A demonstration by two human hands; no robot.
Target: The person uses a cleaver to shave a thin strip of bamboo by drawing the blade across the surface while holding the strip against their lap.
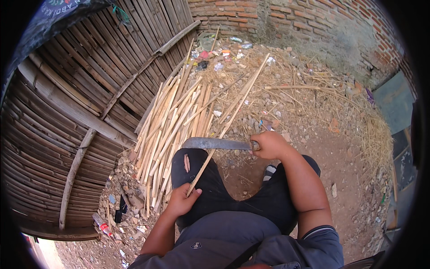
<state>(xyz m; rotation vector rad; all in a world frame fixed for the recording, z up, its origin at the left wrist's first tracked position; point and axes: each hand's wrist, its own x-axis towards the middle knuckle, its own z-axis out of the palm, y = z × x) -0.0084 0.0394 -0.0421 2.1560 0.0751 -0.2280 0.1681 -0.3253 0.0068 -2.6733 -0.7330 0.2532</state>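
My right hand (269, 145) is closed round the handle of a machete (217, 143), whose broad grey blade points left above my left knee. Beneath the blade runs a long thin bamboo strip (242, 102), slanting from my lap up toward the far right. My left hand (183, 200) grips the strip's near end against my left thigh. Whether the blade touches the strip I cannot tell. To the left of my knee lies a heap of pale split bamboo strips (166, 117), most of them pointing away from me.
A bamboo slat wall (85, 98) rises on the left, and a brick wall (233, 18) stands at the back. Straw and litter cover the far ground. Dry grass (377, 145) is piled at the right. A plastic bottle (102, 224) lies at the lower left.
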